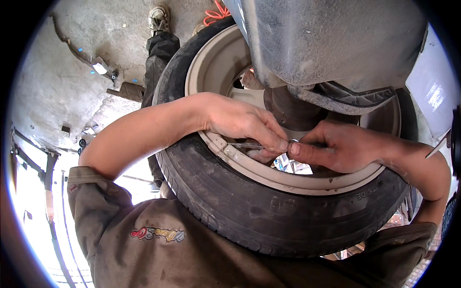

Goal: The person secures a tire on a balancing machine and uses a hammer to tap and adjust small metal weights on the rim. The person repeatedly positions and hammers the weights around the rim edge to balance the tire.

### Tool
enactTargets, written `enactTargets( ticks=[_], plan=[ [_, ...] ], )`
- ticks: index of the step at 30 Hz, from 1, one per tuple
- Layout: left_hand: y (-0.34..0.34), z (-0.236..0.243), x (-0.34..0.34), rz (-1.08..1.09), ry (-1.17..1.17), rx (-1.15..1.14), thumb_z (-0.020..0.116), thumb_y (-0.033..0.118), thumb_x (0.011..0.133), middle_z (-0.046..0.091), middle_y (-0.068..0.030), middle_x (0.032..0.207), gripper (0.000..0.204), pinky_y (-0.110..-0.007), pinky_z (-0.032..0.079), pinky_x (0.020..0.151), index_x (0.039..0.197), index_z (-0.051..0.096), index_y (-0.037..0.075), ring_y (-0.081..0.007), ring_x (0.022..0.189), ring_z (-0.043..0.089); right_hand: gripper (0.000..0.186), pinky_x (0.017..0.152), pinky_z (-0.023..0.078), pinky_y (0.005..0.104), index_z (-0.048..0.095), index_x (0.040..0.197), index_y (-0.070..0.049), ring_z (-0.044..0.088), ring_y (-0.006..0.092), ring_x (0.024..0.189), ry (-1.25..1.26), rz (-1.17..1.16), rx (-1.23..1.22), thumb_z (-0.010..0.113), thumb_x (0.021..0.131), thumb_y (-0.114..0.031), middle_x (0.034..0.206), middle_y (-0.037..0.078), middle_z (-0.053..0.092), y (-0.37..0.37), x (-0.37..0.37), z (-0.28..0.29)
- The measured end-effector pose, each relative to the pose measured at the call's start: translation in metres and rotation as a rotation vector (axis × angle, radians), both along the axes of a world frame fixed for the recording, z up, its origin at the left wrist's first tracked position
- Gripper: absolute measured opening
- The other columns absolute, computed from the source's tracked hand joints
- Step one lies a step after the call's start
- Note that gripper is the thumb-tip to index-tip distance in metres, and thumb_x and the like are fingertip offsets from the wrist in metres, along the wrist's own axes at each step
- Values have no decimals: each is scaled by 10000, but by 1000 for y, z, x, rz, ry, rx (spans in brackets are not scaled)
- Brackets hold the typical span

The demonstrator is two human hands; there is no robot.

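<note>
Both of my hands meet inside the lower part of a pale wheel rim (283,177), which carries a black tyre (288,216). My left hand (249,126) comes over the tyre from the left, its thumb and index finger pinched on a thin rod-like piece (242,144) that reaches back toward the rim's inner lip. Facing it, my right hand (336,146) has thumb and fingers closed, its thumb tip close to my left fingertips. A small shiny bit shows between the two, too small to name. Whatever lies inside the right-hand grip is hidden.
A dusty dark-grey curved panel (331,43) overhangs the wheel. Beyond the tyre lies an orange coiled hose (216,13). A leg in dark trousers (161,57) with a shoe (158,19) runs along its left; whose is unclear. A dark block (127,91) lies on the concrete floor.
</note>
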State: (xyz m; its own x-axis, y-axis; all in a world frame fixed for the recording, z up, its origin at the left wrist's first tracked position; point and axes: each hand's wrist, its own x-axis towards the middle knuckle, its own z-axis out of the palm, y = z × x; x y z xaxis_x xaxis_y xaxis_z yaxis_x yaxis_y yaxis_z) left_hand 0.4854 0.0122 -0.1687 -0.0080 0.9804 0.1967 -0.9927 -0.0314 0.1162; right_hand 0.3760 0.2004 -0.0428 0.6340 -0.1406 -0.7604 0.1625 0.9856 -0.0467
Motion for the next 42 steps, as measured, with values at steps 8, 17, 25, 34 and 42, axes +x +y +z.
enactTargets(
  ticks=[8, 17, 25, 34, 42],
  plan=[
    [-63, -9, -4, 349, 59, -35, 588, 340, 1080, 682, -69, 900, 414, -317, 475, 795, 987, 723, -40, -162, 839, 603, 676, 648, 517, 403, 801, 1018, -16, 669, 240, 646, 191, -209, -92, 522, 1052, -631, 589, 102, 581, -66, -15, 6],
    [-28, 10, -21, 362, 321, -230, 658, 303, 1059, 698, -83, 973, 362, -318, 493, 855, 991, 678, -52, -173, 943, 630, 370, 628, 495, 457, 717, 1001, -56, 641, 364, 634, 839, 164, -459, 689, 998, -425, 645, 149, 613, -15, -14, 49],
    [-15, 20, -32, 287, 453, -301, 685, 237, 1054, 754, -69, 1007, 289, -289, 535, 856, 1094, 752, -41, -135, 939, 676, 463, 649, 538, 416, 712, 1213, -52, 690, 335, 715, 803, 173, -636, 842, 784, -170, 823, 131, 685, 12, -41, 56],
    [-23, 16, -25, 245, 214, -177, 719, 137, 1022, 772, -110, 1034, 209, -298, 550, 900, 1070, 762, -62, -169, 1007, 720, 572, 568, 497, 380, 731, 1271, -82, 638, 226, 599, 813, 310, -751, 868, 729, -204, 757, 54, 602, -9, -45, 65],
    [-23, 13, -24, 273, 307, -101, 668, 104, 1044, 728, -111, 1032, 228, -305, 524, 886, 1156, 701, -92, -146, 995, 663, 558, 633, 406, 334, 745, 1255, -159, 594, 167, 623, 923, 509, -763, 874, 720, -255, 791, -18, 581, -22, -36, 81]
  ],
)
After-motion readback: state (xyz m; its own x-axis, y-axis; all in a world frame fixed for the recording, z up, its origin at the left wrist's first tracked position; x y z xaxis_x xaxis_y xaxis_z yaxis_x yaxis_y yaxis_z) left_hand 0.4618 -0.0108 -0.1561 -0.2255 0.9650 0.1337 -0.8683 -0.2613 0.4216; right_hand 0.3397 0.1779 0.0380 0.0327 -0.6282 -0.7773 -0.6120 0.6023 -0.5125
